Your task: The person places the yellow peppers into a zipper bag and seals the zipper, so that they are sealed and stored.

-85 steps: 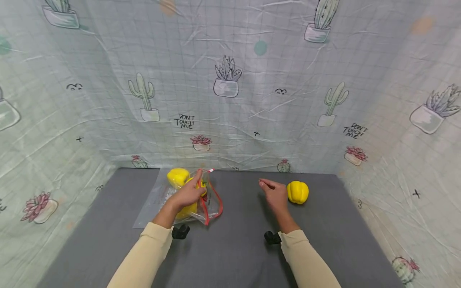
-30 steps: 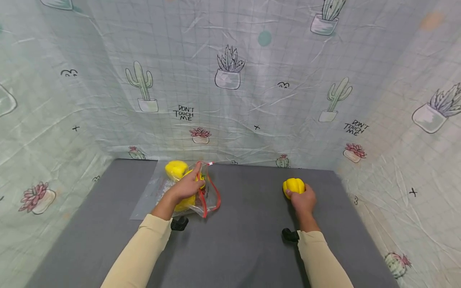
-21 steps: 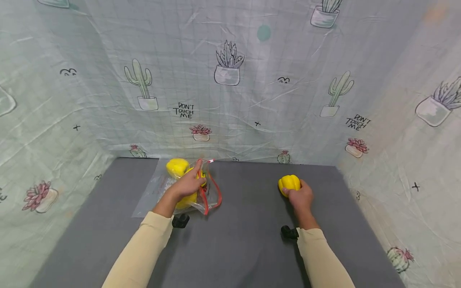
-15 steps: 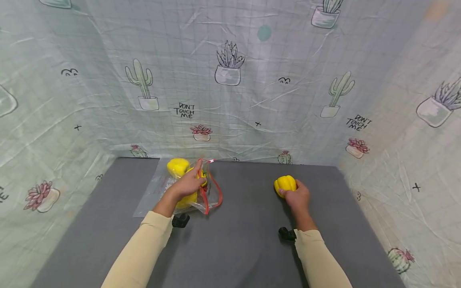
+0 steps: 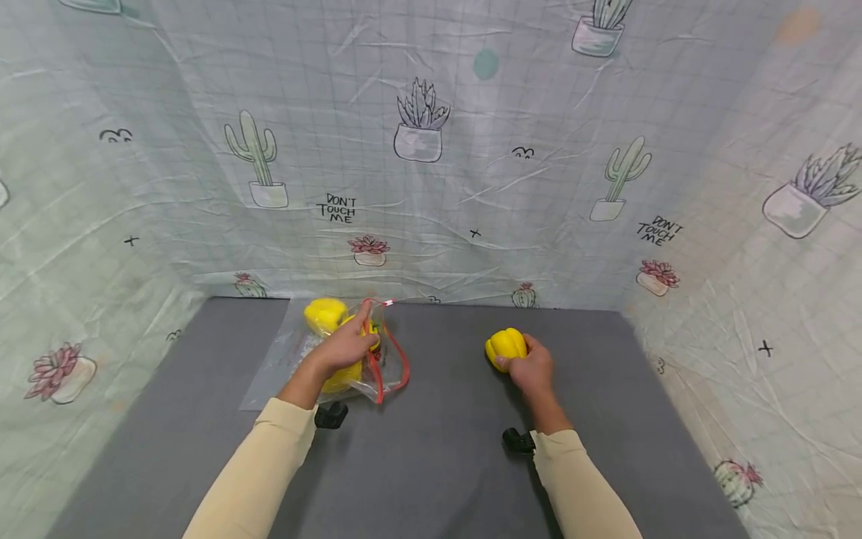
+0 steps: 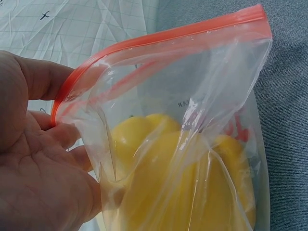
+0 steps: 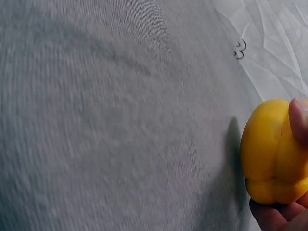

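Observation:
My left hand [image 5: 342,349] grips the rim of a clear plastic zip bag [image 5: 406,364] edged in red. In the left wrist view, the red zip strip [image 6: 183,33] runs between thumb and fingers, and the bag's mouth gapes. Several yellow bell peppers [image 5: 325,315] lie inside, partly hidden by that hand in the head view. My right hand [image 5: 535,367] holds another yellow bell pepper [image 5: 505,346], thumb on the near side, to the right of the bag. In the right wrist view, this pepper [image 7: 264,144] is cut off by the frame's edge, its shadow on the cloth beside it.
A dark grey cloth-covered table [image 5: 417,464] lies under both hands. Pale sheets printed with cacti [image 5: 420,224] hang along the back and both sides. A black wrist camera [image 5: 518,440] sits at the right sleeve, another [image 5: 331,415] at the left.
My right hand has reached out, taken the loose yellow bell pepper from the table's right side and carried it left towards the bag. My left hand keeps its grip on the bag's rim.

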The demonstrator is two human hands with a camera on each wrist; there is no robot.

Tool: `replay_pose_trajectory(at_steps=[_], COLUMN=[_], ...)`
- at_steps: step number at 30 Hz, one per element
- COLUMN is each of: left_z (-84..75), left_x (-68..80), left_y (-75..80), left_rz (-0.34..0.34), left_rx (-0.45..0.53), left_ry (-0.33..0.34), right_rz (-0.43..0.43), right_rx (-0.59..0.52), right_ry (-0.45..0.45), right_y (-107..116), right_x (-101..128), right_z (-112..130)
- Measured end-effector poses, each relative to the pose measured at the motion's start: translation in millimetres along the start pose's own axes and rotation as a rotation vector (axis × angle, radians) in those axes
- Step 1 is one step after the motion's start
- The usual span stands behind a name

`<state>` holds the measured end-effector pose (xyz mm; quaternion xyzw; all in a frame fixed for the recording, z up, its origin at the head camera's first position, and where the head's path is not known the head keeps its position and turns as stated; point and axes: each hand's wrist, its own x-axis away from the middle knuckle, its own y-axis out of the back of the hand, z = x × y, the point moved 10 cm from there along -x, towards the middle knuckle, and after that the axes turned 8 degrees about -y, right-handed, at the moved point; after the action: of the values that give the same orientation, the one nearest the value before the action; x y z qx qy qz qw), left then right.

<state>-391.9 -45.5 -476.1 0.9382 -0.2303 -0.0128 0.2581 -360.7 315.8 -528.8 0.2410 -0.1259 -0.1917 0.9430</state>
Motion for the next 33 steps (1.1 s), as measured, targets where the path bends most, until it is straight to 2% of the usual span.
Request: replay_pose_trajectory(at_steps=[7,14,21,27,33], left_z=[2.3,4.1,4.9,0.4,-0.4], left_x=[0.2,1.4,1.8,1.1,0.6], left_y=[-5.7,-3.3,-3.5,-1.6,-0.6], left_rz=[0.019,0.005,0.019,0.007,-0.003], left_rx=[0.022,-0.008,0.045,-0.021,-0.007], left_ry=[-0.018,-0.011,-0.006,-0.02,-0.019], right_rz=[0.017,0.042,0.069,0.085,0.113], right_rx=[0.014,0.03,0.014,0.002,-0.006], right_ry=[0.03,0.055,0.082,0.104,0.114], right_y=[-14.5,-33.2,-46.8,-55.4,-64.6], right_x=[8.0,15.4,23.9,29.8,34.4], right_z=[2.7,10.2,21.6,30.9,35.9])
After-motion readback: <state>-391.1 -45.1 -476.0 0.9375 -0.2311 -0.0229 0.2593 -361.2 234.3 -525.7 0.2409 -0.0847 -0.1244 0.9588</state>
